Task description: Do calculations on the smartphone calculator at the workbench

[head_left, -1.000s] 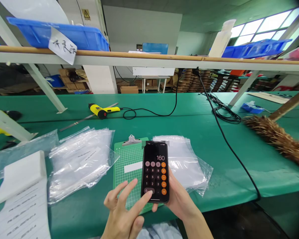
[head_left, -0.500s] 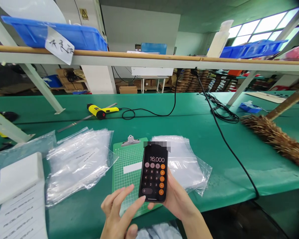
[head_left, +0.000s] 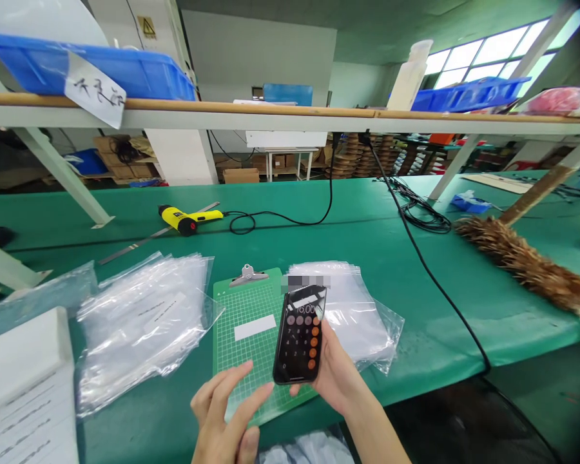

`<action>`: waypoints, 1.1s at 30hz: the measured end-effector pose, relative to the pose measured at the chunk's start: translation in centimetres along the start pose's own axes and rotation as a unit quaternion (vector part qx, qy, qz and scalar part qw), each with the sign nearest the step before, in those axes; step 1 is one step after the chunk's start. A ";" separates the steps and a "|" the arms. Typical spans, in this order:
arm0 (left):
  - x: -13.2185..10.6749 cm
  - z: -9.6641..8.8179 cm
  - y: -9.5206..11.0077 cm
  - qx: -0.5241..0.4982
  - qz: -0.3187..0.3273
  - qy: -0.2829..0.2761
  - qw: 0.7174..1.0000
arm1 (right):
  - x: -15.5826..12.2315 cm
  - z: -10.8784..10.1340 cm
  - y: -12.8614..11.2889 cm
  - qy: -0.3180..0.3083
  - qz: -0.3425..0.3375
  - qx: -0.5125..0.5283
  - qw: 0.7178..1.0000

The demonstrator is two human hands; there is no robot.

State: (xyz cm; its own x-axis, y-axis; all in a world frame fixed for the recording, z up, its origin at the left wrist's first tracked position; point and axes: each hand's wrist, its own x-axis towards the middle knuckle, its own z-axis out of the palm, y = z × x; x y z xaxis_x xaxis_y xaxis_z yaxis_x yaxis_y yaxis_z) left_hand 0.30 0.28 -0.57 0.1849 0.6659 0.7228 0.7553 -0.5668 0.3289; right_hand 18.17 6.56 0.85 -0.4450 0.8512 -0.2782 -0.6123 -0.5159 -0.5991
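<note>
My right hand (head_left: 336,370) grips a black smartphone (head_left: 298,341) along its right edge and from behind. The screen shows a calculator with a number partly lost in glare. My left hand (head_left: 229,409) is held to the left of the phone with its fingers spread, the index fingertip just short of the phone's lower corner. Beneath them lies a green gridded clipboard (head_left: 227,351) with a metal clip (head_left: 248,274) at its top. A blank white paper strip (head_left: 255,327) rests across it.
Clear plastic bags lie in a left stack (head_left: 145,328) and a right stack (head_left: 352,309). Farther left is a roll of printed labels (head_left: 26,412). Behind are a yellow heat gun (head_left: 186,220), a metal ruler (head_left: 135,245), a black cable (head_left: 425,270) and a feather duster (head_left: 526,264).
The phone has tilted, so reflections now cover its screen and the digits are dimmer. My left index finger has drawn slightly away from it. The whole view has shifted a little.
</note>
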 end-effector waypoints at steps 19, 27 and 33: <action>0.9 1.0 -0.2 0.082 0.032 -0.088 0.992 | -0.7 0.6 0.1 -0.110 -0.005 -0.003 0.994; 0.3 0.5 -0.6 0.058 0.043 -0.072 0.995 | -1.0 0.3 0.0 -0.103 -0.009 -0.024 0.994; -0.1 0.7 -0.6 0.028 0.020 -0.045 0.998 | -1.1 0.1 -0.1 -0.129 -0.031 -0.062 0.989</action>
State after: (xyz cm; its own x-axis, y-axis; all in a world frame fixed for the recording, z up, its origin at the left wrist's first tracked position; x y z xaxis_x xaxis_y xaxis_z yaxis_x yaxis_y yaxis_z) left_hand 0.26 0.89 -1.27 0.2691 0.6856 0.6764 0.7797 -0.5674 0.2648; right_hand 18.69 5.64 1.28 -0.5713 0.8194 -0.0467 -0.5655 -0.4342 -0.7012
